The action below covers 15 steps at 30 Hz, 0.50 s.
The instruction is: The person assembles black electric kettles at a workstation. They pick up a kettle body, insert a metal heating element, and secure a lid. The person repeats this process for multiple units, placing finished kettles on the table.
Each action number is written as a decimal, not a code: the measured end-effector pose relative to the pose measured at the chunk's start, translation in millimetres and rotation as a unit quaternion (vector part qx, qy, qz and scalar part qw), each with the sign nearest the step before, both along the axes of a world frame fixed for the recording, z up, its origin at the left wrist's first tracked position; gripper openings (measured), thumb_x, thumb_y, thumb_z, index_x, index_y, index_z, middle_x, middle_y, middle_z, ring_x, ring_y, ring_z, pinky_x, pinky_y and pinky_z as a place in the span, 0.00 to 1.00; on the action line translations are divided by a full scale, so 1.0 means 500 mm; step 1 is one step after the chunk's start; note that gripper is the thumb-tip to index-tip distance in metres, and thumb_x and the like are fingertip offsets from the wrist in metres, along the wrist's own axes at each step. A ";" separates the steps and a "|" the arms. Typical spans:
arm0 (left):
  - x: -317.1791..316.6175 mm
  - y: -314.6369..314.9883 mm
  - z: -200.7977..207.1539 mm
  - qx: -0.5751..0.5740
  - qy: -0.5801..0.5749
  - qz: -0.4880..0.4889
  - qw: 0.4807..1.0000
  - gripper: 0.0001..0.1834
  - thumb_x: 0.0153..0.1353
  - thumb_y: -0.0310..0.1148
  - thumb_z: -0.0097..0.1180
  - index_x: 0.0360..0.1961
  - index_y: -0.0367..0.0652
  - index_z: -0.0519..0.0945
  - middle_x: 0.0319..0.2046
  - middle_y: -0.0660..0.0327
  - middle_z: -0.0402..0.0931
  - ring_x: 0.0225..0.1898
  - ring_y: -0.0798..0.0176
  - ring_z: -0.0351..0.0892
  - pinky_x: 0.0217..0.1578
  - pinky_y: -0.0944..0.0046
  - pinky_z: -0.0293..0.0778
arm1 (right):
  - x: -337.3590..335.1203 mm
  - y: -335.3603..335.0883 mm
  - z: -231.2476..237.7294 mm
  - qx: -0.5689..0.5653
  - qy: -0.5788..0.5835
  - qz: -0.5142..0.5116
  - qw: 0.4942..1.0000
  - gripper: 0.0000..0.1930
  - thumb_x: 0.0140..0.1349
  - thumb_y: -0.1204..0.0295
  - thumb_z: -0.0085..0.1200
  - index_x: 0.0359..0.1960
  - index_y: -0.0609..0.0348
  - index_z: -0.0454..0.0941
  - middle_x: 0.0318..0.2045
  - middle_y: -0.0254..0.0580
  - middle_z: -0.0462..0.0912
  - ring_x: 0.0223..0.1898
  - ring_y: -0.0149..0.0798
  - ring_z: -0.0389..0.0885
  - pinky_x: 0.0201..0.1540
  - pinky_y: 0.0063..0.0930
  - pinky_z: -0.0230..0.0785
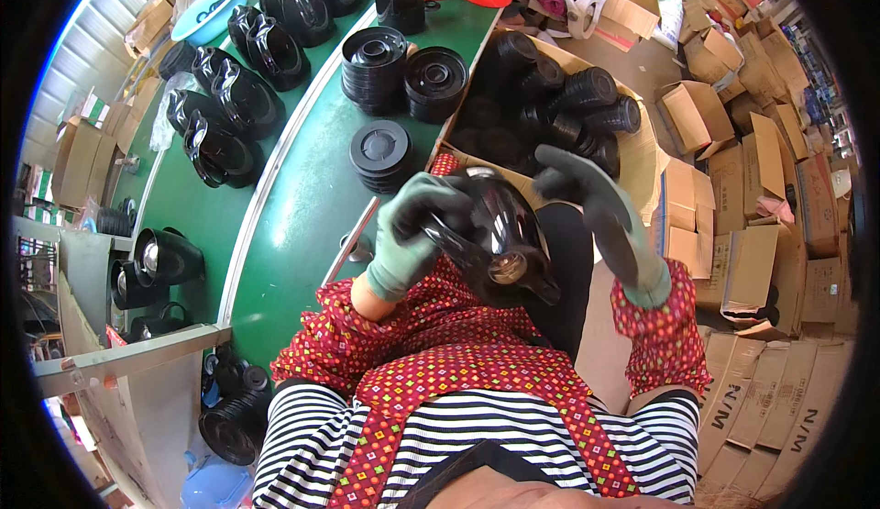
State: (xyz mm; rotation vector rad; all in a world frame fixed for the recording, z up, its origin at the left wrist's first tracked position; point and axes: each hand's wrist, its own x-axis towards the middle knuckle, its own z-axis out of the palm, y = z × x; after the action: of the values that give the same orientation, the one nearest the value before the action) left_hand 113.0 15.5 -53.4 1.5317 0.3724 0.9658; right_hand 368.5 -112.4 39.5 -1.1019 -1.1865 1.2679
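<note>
My left hand (411, 229), in a green glove with dark fingers, is closed round the handle of a glossy black jug (506, 220). The jug lies tilted above my lap, its mouth end toward me, with a shiny round part showing there. To the right of the jug, apart from it, my right hand (612, 225) is raised in a similar glove. Its fingers are stretched out and hold nothing that I can see. Just beyond the left hand, a short stack of black round plastic parts (380, 149) stands on the green table (293, 234).
Two taller stacks of black ring-shaped parts (374, 64) stand farther back. Rows of glossy black jugs (275, 50) fill the table's far left. An open carton (646, 156) of black round parts sits beside the table's right edge. More cardboard boxes (697, 115) crowd the right.
</note>
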 end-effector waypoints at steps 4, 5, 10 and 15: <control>0.031 -0.014 0.048 0.390 0.033 -0.127 0.912 0.30 0.35 0.29 0.70 0.47 0.50 0.89 0.46 0.56 0.75 0.57 0.44 0.73 0.60 0.45 0.71 | 0.053 0.074 -0.179 0.109 -0.039 -0.056 0.992 0.23 0.82 0.70 0.45 0.74 0.65 0.67 0.71 0.47 0.72 0.67 0.36 0.74 0.74 0.30 0.62; 0.039 -0.021 0.036 0.449 0.031 -0.151 0.880 0.31 0.32 0.31 0.70 0.47 0.53 0.89 0.47 0.55 0.74 0.58 0.42 0.71 0.61 0.42 0.69 | 0.032 0.102 -0.184 0.054 -0.204 -0.078 0.974 0.24 0.84 0.63 0.43 0.73 0.66 0.67 0.70 0.47 0.74 0.67 0.38 0.75 0.74 0.32 0.62; 0.036 -0.027 0.029 0.262 0.011 0.028 0.965 0.22 0.40 0.25 0.69 0.42 0.40 0.88 0.41 0.57 0.77 0.46 0.52 0.79 0.54 0.54 0.75 | 0.020 0.125 -0.225 -0.173 0.348 0.011 0.922 0.32 0.83 0.47 0.37 0.72 0.61 0.70 0.67 0.46 0.78 0.66 0.43 0.77 0.72 0.41 0.68; 0.063 -0.029 0.029 -0.096 -0.067 0.139 0.983 0.09 0.64 0.23 0.62 0.44 0.34 0.87 0.37 0.61 0.82 0.39 0.67 0.80 0.43 0.66 0.76 | -0.072 0.060 -0.182 -0.200 0.487 0.004 0.850 0.39 0.78 0.39 0.42 0.69 0.66 0.72 0.63 0.51 0.82 0.62 0.46 0.82 0.70 0.47 0.73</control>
State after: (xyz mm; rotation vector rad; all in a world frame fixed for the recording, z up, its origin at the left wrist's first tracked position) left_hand 144.4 0.9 -39.0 1.2521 0.5778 1.2073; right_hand 332.5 -82.4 -51.5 -0.5481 -0.1511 1.8033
